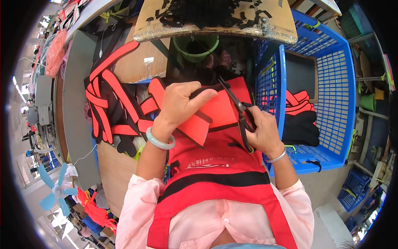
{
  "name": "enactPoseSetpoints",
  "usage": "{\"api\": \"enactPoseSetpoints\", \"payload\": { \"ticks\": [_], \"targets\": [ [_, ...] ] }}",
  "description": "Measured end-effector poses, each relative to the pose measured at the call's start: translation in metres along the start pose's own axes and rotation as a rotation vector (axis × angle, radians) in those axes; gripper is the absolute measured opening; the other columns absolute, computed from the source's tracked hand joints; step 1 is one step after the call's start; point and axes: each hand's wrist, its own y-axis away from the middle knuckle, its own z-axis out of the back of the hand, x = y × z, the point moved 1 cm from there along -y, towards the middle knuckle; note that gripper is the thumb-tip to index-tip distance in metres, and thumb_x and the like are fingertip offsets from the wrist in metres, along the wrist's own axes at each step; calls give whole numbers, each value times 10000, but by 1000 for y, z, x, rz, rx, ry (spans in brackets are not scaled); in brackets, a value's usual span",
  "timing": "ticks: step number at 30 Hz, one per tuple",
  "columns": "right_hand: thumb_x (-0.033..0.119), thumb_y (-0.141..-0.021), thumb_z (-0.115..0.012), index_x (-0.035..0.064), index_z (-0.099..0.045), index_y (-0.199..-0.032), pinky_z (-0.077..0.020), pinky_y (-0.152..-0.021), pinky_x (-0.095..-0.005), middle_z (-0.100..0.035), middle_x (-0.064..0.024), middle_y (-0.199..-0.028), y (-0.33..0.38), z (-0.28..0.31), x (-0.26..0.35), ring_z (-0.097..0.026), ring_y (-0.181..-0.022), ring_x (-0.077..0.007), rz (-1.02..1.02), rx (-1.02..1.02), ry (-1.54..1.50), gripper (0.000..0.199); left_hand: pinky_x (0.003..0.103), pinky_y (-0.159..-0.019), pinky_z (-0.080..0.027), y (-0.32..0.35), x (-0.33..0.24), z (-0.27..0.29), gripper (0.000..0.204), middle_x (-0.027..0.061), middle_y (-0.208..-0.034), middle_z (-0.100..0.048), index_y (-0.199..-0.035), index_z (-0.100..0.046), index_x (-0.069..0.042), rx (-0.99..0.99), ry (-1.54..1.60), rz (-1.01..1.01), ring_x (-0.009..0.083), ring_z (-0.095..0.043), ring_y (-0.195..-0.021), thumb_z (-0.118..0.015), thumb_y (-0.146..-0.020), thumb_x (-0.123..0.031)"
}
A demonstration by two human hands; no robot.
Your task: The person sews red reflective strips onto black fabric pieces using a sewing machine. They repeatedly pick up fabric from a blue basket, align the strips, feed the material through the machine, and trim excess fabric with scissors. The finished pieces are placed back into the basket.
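Observation:
My left hand (180, 101), a jade-coloured bangle at its wrist, is closed over a red foam-like fabric piece with black edging (219, 110) above my lap. Its thumb points right along a black edge. In my right hand (264, 132) is a pair of black-handled scissors (237, 101), fingers through the loops, blades pointing up and away across the red piece. Whether the blades are parted is hard to tell. A red apron (215, 166) lies beneath. Left of my left hand, several red strips with black edges (120, 93) lie in a heap.
A wooden board (145, 29) ahead carries a pile of black scraps (199, 12). Under it stands a green basin (195, 47). To the right, a blue plastic crate (340, 145) holds red-and-black pieces (300, 120). A grey panel (78, 112) rises at the left.

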Motion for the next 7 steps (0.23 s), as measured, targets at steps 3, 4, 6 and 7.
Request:
{"api": "enactPoseSetpoints", "payload": {
  "ticks": [3,4,6,7],
  "targets": [
    [283,-731,-764,25,-565,-887,-452,-544,-408,-548,-106,-569,1,-3,0,-572,-538,-327,-3,-10,-42,361,370,-451,-336,0,5,3,483,163,-530,-473,-601,-569,-12,14,-108,-4,296,-428,-451,-720,-820,-415],
    [280,-729,-765,26,-567,-892,-458,-551,-404,-550,-103,-571,1,-5,-1,-581,-544,-325,-12,-10,-44,361,370,-456,-351,0,7,4,458,167,-546,-506,-630,-613,-11,40,-138,22,302,-461,-458,-720,-820,-414],
    [275,-726,-767,29,-571,-902,-470,-566,-394,-555,-99,-574,3,-11,-6,-599,-555,-321,-31,-9,-47,360,370,-461,-361,-1,4,5,434,172,-564,-532,-672,-654,-13,63,-82,54,308,-491,-471,-721,-818,-416],
    [275,-726,-767,29,-571,-902,-470,-566,-394,-555,-99,-574,2,-11,-6,-599,-555,-321,-29,-9,-47,360,370,-463,-366,-2,2,5,425,175,-573,-544,-692,-674,-14,72,-55,68,311,-506,-478,-722,-817,-418]
  ]
}}
